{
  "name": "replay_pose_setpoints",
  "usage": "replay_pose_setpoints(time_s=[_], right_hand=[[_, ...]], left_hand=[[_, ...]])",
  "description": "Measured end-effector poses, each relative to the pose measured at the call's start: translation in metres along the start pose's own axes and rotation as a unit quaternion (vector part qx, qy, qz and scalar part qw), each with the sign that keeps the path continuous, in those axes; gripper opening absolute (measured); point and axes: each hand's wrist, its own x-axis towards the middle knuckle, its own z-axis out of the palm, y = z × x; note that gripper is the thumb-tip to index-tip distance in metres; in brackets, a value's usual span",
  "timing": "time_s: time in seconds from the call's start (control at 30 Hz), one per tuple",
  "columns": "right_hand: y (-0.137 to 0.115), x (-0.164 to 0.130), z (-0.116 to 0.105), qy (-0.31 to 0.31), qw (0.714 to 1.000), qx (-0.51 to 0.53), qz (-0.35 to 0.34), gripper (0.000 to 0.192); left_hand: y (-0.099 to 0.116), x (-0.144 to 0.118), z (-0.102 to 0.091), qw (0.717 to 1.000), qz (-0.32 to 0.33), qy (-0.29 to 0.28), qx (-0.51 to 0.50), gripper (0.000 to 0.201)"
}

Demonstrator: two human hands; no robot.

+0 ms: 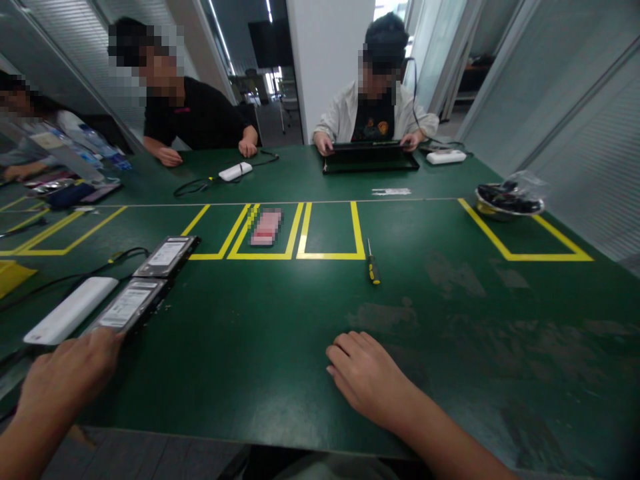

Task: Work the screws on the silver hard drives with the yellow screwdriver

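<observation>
At the left, my left hand is closed at the near end of a hard drive, its fingertips partly hidden behind the knuckles. A second hard drive lies end to end with the first one, farther from me. My right hand rests on the green tabletop near the front edge, its fingers curled in and nothing visible in them. Beyond it, a yellow and black screwdriver lies with its tip pointing away from me.
A white power bank with a cable lies left of the drives. Yellow tape outlines mark the table; one holds a blurred pink item. A metal bowl of dark parts stands far right. Across, a person holds a black frame; others sit left.
</observation>
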Motion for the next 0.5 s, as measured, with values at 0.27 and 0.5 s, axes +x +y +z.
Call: replay_pose_setpoints(time_s=[0.27,0.5], right_hand=[[-0.001,0.001,-0.001,0.001,1.0,-0.003,0.001,0.007],[-0.001,-0.001,0.001,0.001,1.0,-0.005,0.001,0.006]], left_hand=[[-0.004,0.005,0.006,0.992,0.046,-0.011,0.116,0.043],[0.002,0.01,0.003,0.997,0.045,0.011,0.054,0.048]])
